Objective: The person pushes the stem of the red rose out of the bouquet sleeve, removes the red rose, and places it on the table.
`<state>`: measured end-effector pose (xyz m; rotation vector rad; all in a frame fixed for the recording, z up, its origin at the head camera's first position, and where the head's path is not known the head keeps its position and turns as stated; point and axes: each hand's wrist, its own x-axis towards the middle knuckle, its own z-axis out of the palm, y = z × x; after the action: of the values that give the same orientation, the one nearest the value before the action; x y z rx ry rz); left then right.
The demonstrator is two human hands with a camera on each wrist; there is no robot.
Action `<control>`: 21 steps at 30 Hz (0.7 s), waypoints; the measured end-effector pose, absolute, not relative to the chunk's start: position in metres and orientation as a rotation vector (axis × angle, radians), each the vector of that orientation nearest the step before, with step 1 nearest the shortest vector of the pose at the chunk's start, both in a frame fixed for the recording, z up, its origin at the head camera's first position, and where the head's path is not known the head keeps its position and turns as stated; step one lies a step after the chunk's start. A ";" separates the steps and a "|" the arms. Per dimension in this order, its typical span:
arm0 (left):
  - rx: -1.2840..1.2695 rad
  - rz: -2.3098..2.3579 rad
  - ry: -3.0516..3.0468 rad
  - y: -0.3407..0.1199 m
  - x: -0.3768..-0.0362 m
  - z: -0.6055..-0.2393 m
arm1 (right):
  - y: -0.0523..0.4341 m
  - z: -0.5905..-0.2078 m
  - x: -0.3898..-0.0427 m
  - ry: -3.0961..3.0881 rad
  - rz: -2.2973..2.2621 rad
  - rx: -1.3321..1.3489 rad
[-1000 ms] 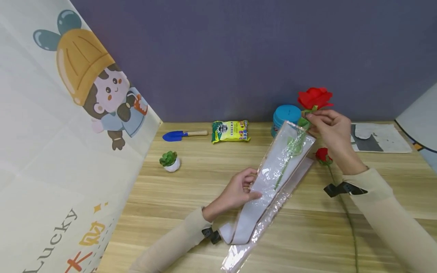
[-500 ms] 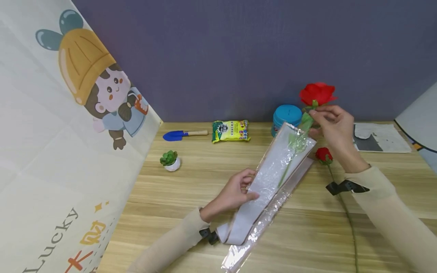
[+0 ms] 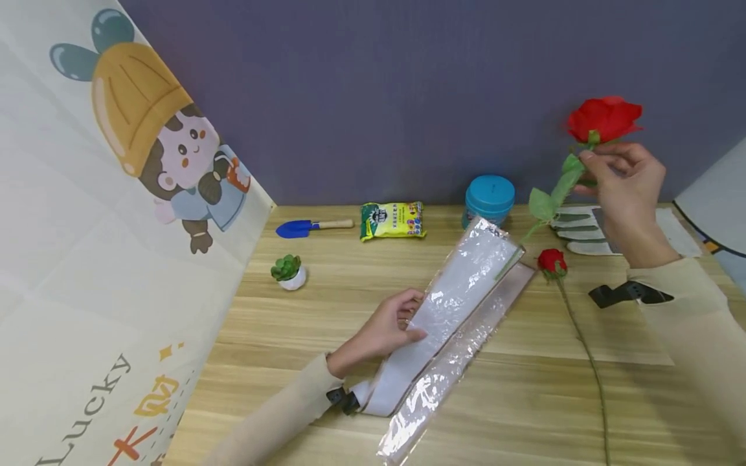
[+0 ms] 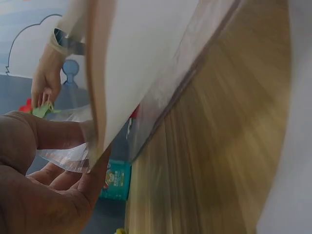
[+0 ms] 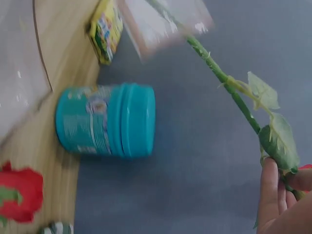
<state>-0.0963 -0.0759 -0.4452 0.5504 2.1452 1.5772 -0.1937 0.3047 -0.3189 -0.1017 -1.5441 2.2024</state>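
Head view: the right hand [image 3: 623,171] is pinching the red rose [image 3: 604,118] by the stem just under the bloom, holding it up in the air well above and to the right of the clear sleeve [image 3: 451,323]. The lower stem is slanting down so that its tip is sitting at the sleeve's open top end; the high grip appears to be keeping the stem in line with that opening. The left hand [image 3: 389,327] is gripping the sleeve's left edge about mid-length, thumb on top, apparently steadying it against the desk [image 3: 326,304]. A second rose [image 3: 551,261] is lying on the desk just right of the sleeve's top end. A teal jar [image 3: 489,197] is standing behind the sleeve; a snack packet [image 3: 392,221], blue trowel [image 3: 305,228] and small potted succulent [image 3: 288,273] are lying further left of it. Striped gloves [image 3: 574,226] are lying to the right of the sleeve, beyond the second rose.

Left wrist view: the fingers [image 4: 63,134] are curling around the sleeve's [image 4: 141,73] edge, film and white liner pinched together, probably so the layers are not slipping apart.

Right wrist view: the fingertips [image 5: 270,190] are closing on the leafy upper stem [image 5: 234,95]; the stem's far end is reaching into the sleeve mouth [image 5: 165,24], blurred. The jar [image 5: 107,121] is appearing below the sleeve.
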 end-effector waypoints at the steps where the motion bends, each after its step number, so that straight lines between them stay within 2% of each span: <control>1: 0.552 1.577 2.146 -0.078 -0.097 -0.445 | 0.310 -0.317 -0.195 -1.519 2.202 -0.120; 14: 0.499 1.601 2.215 -0.103 -0.114 -0.438 | 0.362 -0.321 -0.185 -1.514 2.076 -0.259; 21: 0.465 1.572 2.271 -0.110 -0.119 -0.447 | 0.378 -0.329 -0.174 -1.628 2.026 -0.296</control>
<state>-0.1188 -0.1098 -0.4467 0.4648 2.2707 1.5721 -0.1741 0.3776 -0.3287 -0.2965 -1.6276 2.0255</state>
